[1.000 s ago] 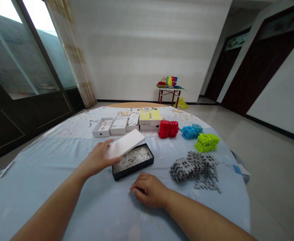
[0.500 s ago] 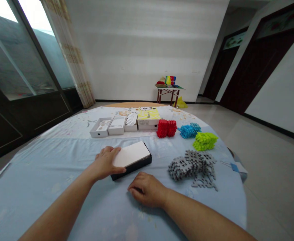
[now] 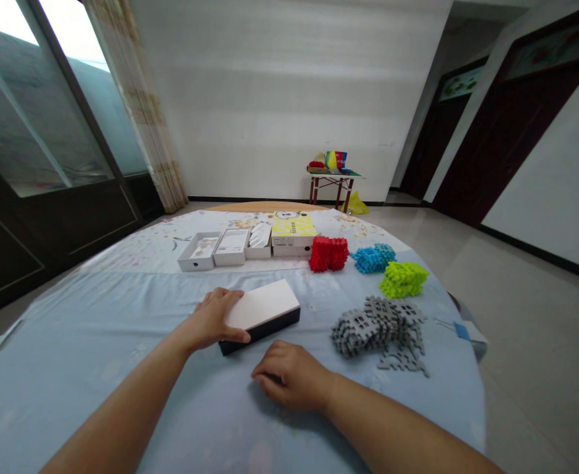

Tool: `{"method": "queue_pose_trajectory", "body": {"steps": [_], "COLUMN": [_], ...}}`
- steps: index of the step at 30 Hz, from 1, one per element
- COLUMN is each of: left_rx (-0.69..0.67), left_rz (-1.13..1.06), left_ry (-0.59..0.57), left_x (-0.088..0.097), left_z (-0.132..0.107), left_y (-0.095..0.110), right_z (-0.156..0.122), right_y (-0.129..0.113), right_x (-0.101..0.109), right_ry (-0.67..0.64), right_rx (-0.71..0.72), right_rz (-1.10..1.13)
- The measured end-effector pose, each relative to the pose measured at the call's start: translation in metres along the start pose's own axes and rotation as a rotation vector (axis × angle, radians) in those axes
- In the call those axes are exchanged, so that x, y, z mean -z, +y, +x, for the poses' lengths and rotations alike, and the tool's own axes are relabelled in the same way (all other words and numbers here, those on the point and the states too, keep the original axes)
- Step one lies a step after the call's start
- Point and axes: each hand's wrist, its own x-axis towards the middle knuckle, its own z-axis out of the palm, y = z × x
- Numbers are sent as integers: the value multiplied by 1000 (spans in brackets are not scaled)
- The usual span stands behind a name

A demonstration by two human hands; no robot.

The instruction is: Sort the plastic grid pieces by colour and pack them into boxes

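Note:
My left hand (image 3: 215, 318) is closed around the left end of a flat box (image 3: 264, 306) with a white top and black sides. The thumb presses along its near edge, and the fingers lie over the far side. The box rests on the cloth-covered table, slightly slanted. Just in front of it, my right hand (image 3: 292, 375) rests on the cloth with its fingers curled in and nothing visible in them. To the right of that hand lies a pile of grey interlocking plastic pieces (image 3: 378, 329).
Behind the box stand several open white boxes (image 3: 197, 253) and a yellow-and-white patterned box (image 3: 292, 230). Red (image 3: 327, 254), blue (image 3: 372, 258) and lime-green (image 3: 404, 280) stacks of pieces sit at the right. A small table (image 3: 336, 174) stands by the wall.
The white top has settled level and in line with the black sides; before, a dark rim showed at its right end. My left hand has shifted very slightly right; the right hand stays put.

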Motion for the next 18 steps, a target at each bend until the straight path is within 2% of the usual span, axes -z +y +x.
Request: {"method": "queue_pose_trajectory", "body": {"steps": [2,4,7,9,14,18], "left_rx": [-14,-33,-60,-66,-4,83], "left_rz": [-28,-67,-165,-243,-425,-567], "left_ry": [21,46,78,103,225,282], "left_x": [-4,-8,-15,-18,-24,-30], "left_z": [0,-1,-3,-4,-2,0], "left_y": [-4,-7,-11,-13,-23,-28], "right_z": [5,12,24,30,29,23], "right_y": [-9,-16,-10,5,46,56], "right_x": [13,30,52,56,35,19], "right_ry": [67,192,373,426,365,267], "right_rx": [53,42,-118,-250,-514,-604], "right_rz": [15,20,-50,-140,-207,-161]}}
